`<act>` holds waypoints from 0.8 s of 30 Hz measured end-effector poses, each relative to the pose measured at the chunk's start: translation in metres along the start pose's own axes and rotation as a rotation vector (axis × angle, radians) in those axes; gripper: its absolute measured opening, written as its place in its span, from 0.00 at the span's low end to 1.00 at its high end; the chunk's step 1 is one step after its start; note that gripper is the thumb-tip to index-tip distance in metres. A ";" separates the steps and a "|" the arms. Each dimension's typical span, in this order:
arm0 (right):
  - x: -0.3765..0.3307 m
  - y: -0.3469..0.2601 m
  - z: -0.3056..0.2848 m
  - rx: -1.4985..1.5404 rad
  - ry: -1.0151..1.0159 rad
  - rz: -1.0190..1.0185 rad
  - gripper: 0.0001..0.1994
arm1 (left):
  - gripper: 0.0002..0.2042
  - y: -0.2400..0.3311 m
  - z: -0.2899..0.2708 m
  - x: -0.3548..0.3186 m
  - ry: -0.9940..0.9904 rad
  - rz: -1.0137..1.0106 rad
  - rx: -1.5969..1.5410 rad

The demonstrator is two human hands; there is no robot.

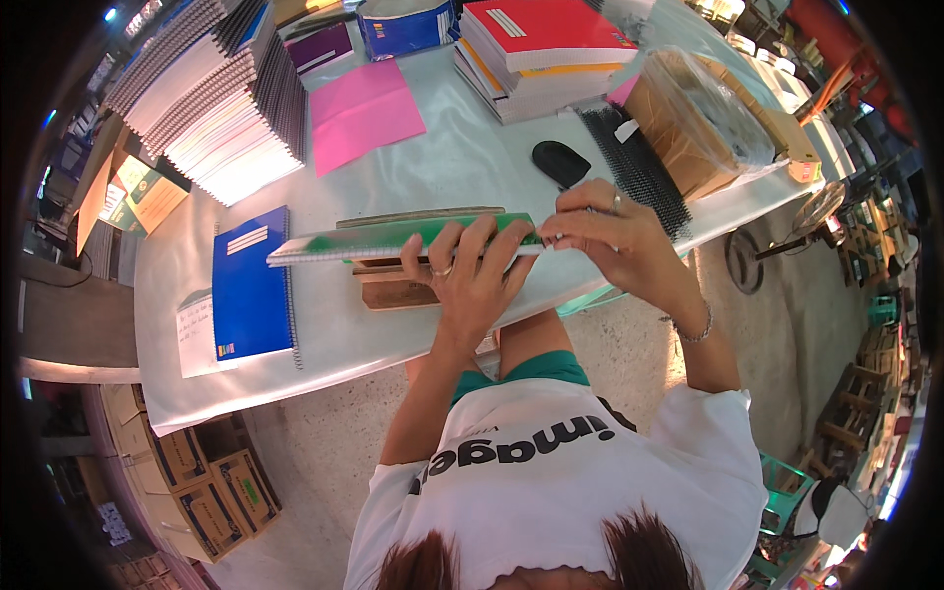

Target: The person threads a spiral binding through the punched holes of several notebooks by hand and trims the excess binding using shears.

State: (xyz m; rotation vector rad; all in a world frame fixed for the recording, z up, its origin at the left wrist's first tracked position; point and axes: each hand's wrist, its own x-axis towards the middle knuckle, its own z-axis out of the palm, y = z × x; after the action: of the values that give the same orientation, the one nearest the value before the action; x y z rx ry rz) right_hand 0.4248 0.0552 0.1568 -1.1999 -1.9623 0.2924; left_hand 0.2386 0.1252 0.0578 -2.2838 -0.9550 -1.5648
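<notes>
A green-covered notebook (364, 238) lies across a wooden block (398, 292) near the table's front edge. My left hand (472, 270) is closed over the notebook, fingers bent across its green cover and thumb toward the near edge. At the notebook's right end my right hand (615, 236) is closed in a pinch. What its fingertips hold is too small to make out. Left of the notebook lies a blue spiral notebook (254, 285), partly over a white sheet with handwriting (197, 334). A black, rounded flat object (560, 163) rests just beyond my right hand.
Tall stacks of spiral notebooks (226, 118) stand at the back left, beside a pink sheet (364, 113). Red-topped notebooks (546, 34) are piled at the back. Black spiral coils (639, 167) lie by a plastic-lined cardboard box (688, 128) on the right. Cartons (202, 482) sit on the floor, lower left.
</notes>
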 end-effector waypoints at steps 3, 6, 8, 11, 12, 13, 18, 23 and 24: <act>-0.011 -0.004 0.005 -0.041 -0.029 -0.019 0.18 | 0.14 -0.001 0.000 -0.020 0.040 0.004 -0.015; -0.019 -0.005 0.009 -0.102 -0.048 -0.045 0.18 | 0.15 -0.001 -0.002 -0.035 0.025 -0.002 -0.025; -0.021 -0.005 0.011 -0.110 -0.080 -0.031 0.19 | 0.16 -0.002 -0.002 -0.041 0.031 0.018 0.000; -0.023 -0.006 0.012 -0.088 -0.102 -0.015 0.21 | 0.16 -0.002 -0.003 -0.046 0.016 0.019 0.019; -0.023 -0.006 0.013 -0.131 -0.104 -0.041 0.22 | 0.15 -0.002 -0.003 -0.047 0.014 0.019 0.020; -0.023 -0.006 0.013 -0.171 -0.111 -0.073 0.23 | 0.15 -0.002 -0.003 -0.047 0.012 0.019 0.021; -0.022 -0.006 0.011 -0.275 -0.079 -0.178 0.24 | 0.13 -0.004 -0.004 -0.038 0.004 0.036 0.026; -0.010 -0.006 0.005 -0.281 -0.015 -0.236 0.19 | 0.11 -0.006 -0.001 -0.015 0.008 0.053 0.010; -0.006 -0.006 0.003 -0.293 -0.038 -0.240 0.19 | 0.10 -0.006 -0.001 -0.009 0.002 0.045 -0.004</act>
State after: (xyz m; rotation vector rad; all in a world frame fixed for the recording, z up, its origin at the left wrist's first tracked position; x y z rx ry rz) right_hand 0.4202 0.0478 0.1549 -1.1267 -2.2119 -0.1011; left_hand 0.2322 0.1256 0.0489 -2.2895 -0.8948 -1.5522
